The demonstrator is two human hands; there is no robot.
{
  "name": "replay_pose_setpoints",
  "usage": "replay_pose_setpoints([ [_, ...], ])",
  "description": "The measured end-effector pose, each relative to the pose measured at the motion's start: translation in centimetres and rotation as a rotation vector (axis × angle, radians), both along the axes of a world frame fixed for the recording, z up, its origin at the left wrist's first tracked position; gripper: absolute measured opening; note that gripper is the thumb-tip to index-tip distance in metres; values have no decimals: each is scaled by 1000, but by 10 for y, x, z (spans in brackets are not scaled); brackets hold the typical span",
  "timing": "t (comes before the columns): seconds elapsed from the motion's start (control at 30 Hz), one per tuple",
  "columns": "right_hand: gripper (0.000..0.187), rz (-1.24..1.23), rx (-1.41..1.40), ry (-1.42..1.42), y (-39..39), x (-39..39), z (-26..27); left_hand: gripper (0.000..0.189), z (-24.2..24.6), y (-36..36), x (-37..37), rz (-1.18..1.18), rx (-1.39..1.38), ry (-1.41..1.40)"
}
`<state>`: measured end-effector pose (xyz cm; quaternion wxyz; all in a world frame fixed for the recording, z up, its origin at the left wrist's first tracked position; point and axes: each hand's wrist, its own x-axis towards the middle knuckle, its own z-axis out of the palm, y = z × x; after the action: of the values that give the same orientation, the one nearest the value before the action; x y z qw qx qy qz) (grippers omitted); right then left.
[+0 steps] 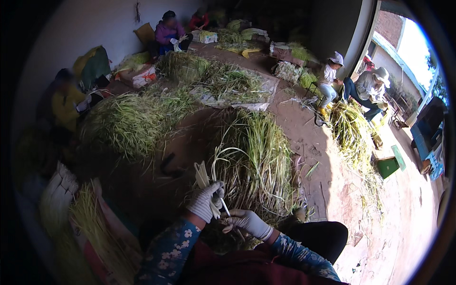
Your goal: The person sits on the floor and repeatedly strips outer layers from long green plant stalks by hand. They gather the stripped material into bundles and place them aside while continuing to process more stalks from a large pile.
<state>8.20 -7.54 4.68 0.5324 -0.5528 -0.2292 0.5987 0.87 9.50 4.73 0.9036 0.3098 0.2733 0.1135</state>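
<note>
My left hand [207, 201], in a pale knitted glove, is closed around a small bundle of pale plant stalks [202, 175] whose trimmed ends stick up above the fist. One longer stalk [215, 167] with a curling leaf rises beside them. My right hand [249, 223], also gloved, pinches the lower end of a white stalk [225, 207] just below and to the right of my left hand. Behind both hands lies a large heap of long green leafy stalks [260, 160] with their pale ends towards me.
At my left lie bundled white stalks [64, 181] and loose yellow-green stalks [89, 206]. Other heaps [124, 121] cover the floor ahead. Several people sit working along the left wall, at the back and by the doorway. A child [327, 80] is near a green container [387, 167].
</note>
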Motion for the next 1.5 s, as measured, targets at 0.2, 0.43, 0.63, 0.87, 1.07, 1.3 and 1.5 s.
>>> replay_pose_setpoints([
  [0.2,25,288,-108,-113,-42,21,-28,16,-2,14,-2,55,-12,-136],
  [0.43,42,838,-594,-1180,-93,12,-57,17,4,42,-11,161,72,-44],
  [0.63,47,55,82,-1190,-66,18,-27,15,2,23,-3,128,68,-20],
  [0.87,30,14,-73,-714,-20,1,-24,17,-7,15,2,76,-23,-131],
  [1.07,34,-65,-144,-188,-30,8,-29,23,-13,6,13,-101,243,236],
  [1.3,30,-17,24,-139,-31,13,-49,20,-30,-50,8,-106,-147,20],
  [1.5,39,656,-136,-1095,-71,32,-114,24,15,38,1,116,-52,-314],
])
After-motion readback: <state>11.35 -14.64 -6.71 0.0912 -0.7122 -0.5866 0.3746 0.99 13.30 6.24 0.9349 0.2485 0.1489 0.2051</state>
